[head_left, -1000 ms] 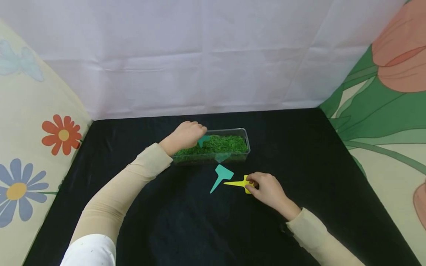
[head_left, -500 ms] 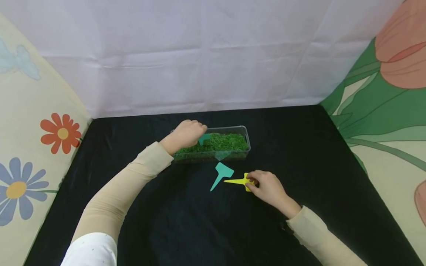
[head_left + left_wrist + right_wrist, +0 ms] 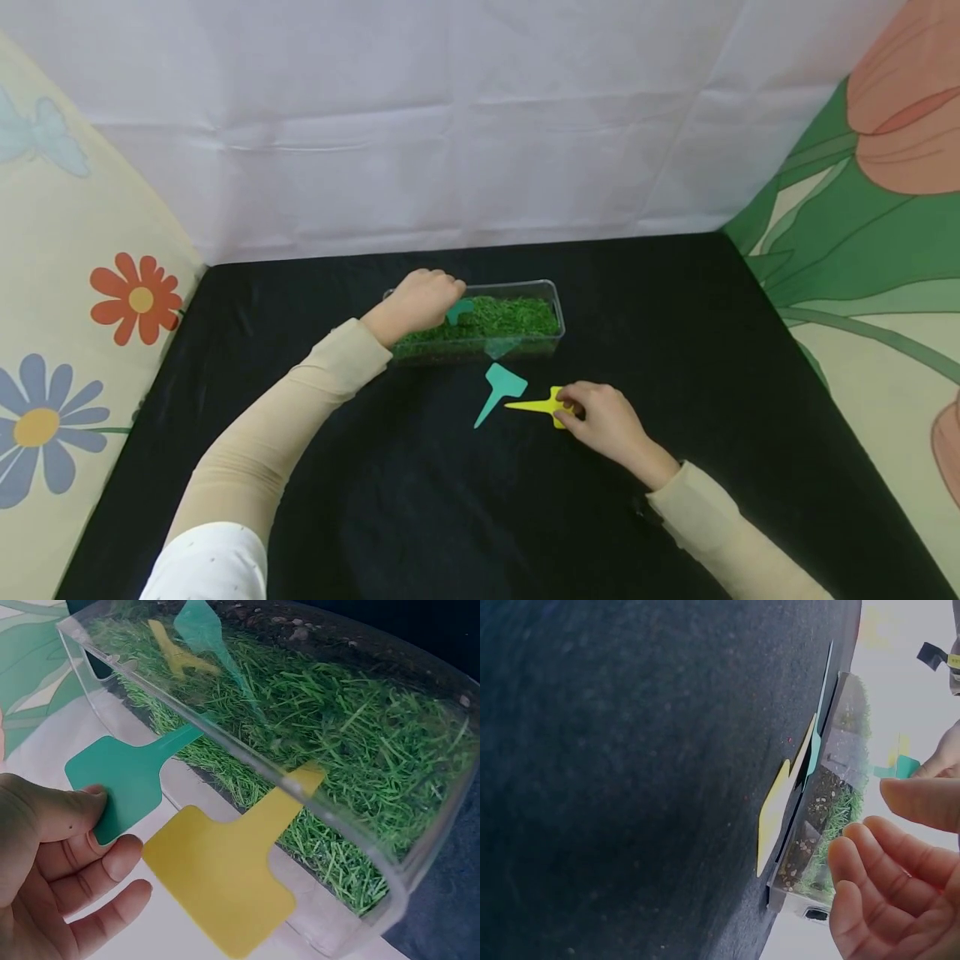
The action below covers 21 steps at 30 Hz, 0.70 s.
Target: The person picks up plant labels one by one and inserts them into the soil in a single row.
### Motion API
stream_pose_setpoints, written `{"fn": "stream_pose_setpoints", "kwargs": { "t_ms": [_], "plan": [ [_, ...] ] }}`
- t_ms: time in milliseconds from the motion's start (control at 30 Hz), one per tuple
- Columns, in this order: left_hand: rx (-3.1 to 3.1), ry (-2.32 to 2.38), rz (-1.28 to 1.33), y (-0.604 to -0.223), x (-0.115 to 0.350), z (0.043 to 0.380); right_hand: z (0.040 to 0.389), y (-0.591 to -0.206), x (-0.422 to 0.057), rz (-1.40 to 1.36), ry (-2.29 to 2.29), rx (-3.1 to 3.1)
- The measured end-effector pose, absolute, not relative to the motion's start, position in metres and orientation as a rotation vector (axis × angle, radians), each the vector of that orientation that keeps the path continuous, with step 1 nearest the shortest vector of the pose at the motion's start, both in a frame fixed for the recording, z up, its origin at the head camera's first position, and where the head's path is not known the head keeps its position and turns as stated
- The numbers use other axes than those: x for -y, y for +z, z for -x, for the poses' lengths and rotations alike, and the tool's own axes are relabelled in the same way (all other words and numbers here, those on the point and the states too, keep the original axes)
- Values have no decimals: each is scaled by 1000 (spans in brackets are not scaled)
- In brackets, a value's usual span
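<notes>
My left hand (image 3: pixel 422 302) is over the left part of a clear planter box (image 3: pixel 558 329). In the left wrist view, thumb and fingers pinch a green T-shaped plant label (image 3: pixel 124 780) whose stem points at the grass (image 3: pixel 352 727). A yellow plant label (image 3: pixel 225 877) stands beside it, its stem reaching the grass; the head view does not show this one. My right hand (image 3: pixel 606 421) hovers by another yellow label (image 3: pixel 536 406) lying on the cloth. The right wrist view shows its thumb and loosely bent fingers (image 3: pixel 885 885) apart, with nothing between them.
A teal plant label (image 3: pixel 506 382) lies flat between the planter and the yellow label. Black cloth (image 3: pixel 420 500) covers the table. A white sheet (image 3: pixel 465 150) hangs behind, with flower-printed panels (image 3: pixel 60 333) at both sides.
The head view has tilted slightly, so the scene sits a little higher in the frame. Both hands and the labels otherwise keep their places.
</notes>
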State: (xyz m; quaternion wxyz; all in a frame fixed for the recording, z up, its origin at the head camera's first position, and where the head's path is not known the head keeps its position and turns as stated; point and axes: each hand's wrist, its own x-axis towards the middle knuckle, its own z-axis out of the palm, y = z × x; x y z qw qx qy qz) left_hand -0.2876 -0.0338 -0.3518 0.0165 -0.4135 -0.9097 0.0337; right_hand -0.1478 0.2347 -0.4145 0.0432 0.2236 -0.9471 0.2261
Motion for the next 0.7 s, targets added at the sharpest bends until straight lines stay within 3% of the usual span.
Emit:
{"fn": "stream_pose_setpoints", "kwargs": {
  "t_ms": [700],
  "plan": [
    [2860, 96, 1275, -357, 31, 288, 145, -415, -236, -690, 720, 2889]
  ]
}}
